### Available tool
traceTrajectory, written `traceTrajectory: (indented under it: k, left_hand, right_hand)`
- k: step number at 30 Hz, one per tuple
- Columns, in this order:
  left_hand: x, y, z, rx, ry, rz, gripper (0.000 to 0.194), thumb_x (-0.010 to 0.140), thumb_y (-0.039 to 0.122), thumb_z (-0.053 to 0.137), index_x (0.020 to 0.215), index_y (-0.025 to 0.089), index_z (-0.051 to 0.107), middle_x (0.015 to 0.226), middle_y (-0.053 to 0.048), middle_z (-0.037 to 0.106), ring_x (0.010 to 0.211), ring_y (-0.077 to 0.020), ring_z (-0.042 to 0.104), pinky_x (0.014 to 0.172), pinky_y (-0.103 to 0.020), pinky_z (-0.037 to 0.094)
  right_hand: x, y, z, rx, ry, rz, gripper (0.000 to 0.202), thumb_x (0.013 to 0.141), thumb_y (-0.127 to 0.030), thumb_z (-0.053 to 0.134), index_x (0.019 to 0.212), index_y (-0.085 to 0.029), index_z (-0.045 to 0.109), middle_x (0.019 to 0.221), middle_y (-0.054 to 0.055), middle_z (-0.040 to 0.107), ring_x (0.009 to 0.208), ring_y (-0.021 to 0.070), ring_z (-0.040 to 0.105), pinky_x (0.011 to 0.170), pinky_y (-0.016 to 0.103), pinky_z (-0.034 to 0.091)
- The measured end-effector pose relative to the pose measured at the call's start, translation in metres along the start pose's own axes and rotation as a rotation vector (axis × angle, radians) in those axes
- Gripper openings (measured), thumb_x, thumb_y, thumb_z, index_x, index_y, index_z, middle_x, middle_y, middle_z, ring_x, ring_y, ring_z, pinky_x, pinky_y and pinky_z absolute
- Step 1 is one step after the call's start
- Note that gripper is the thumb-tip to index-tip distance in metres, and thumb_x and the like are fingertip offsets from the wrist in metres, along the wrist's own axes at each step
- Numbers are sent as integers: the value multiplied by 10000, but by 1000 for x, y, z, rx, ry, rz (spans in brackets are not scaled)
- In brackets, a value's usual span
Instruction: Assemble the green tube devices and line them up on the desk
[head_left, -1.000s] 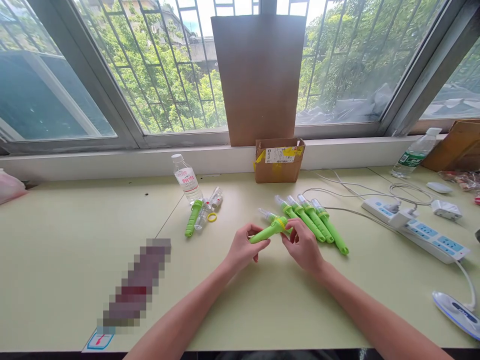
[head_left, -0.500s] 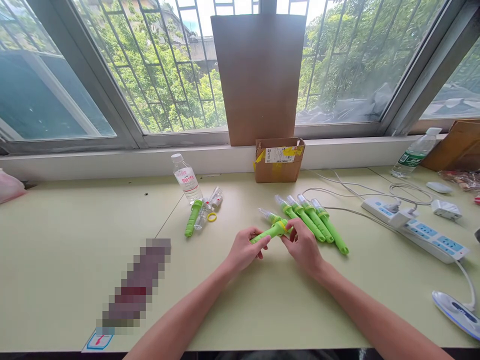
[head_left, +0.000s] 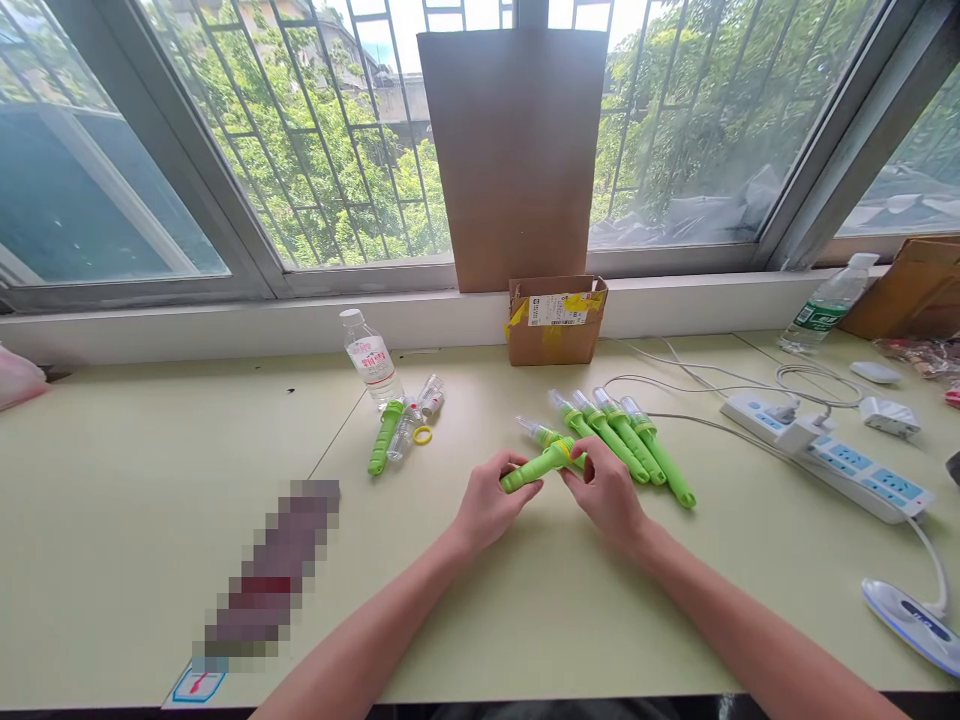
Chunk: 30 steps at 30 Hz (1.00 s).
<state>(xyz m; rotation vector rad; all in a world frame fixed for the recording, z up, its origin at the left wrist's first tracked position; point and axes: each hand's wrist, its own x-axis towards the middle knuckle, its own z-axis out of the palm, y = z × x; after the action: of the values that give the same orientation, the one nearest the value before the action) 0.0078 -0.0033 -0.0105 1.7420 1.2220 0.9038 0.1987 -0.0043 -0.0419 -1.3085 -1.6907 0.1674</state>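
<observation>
We hold a green toy stick (head_left: 536, 467) just above the pale green table (head_left: 150, 480). Our left hand (head_left: 484, 505) wraps its fingers around the handle end; our right hand (head_left: 607, 492) pinches the yellow ring (head_left: 564, 450) at its head between thumb and forefinger. Just beyond our right hand lies a row of finished green sticks (head_left: 630, 445). Farther left lie a loose green handle (head_left: 383, 437) and a water bottle (head_left: 371, 358).

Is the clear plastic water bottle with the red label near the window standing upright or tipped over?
Upright: the clear plastic water bottle with the red label stands on its base on the pale green table, white cap on top.
</observation>
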Motion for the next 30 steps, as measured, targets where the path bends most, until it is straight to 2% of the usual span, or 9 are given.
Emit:
traceTrajectory:
  k: [4,10,15,18,22,24,30]
  left_hand:
    - [-1,0,1,-1,-28,1,246,782,416,640,842,184,582,601,44,548,463,-66,431,438,-189,328]
    - [0,5,-1,-110,-110,-141,335,771,491,642,861,179,559,639,20,595,395,-72,454,376,-199,375]
    - [2,5,-6,-158,-170,-189,387,792,544,598,873,166,576,644,1,618,380,-77,464,386,-212,391]
    - [4,3,-9,-124,-174,-158,376,809,532,580,801,156,597,629,8,597,426,-81,495,430,-206,384]
    - [5,0,-9,8,-109,-52,399,833,519,555,682,153,599,565,30,526,476,-76,479,464,-195,348]
    - [5,-2,-8,-1,-116,-56,425,849,533,526,671,152,594,562,28,533,460,-77,477,460,-201,345]
    - [7,-5,-9,-153,-197,-166,436,838,574,526,934,162,633,576,20,588,381,-81,463,407,-205,348]
  right_hand:
    - [0,0,0,-24,-27,13,141,786,-222,585,835,-220,453,619,-56,465,480,109,396,471,240,328]
    - [0,-3,-1,-14,-37,29,136,783,-221,584,837,-214,459,622,-58,463,491,110,412,479,236,332]
    - [1,-4,-2,-18,-29,13,141,793,-232,603,834,-213,470,662,-45,507,499,104,416,482,237,337]
    - [1,-3,-2,-14,-22,-17,129,815,-262,611,804,-212,492,691,-29,537,505,103,412,486,242,339]
    - [1,0,0,-5,-32,-23,136,835,-288,609,789,-212,506,712,-23,551,493,99,389,484,249,343]
    - [0,1,0,-7,-43,-5,132,832,-289,614,817,-212,508,712,-26,552,478,95,372,479,253,342]
    - [1,0,-1,9,-96,6,133,821,-273,609,868,-214,499,695,-31,543,479,100,397,493,255,358]
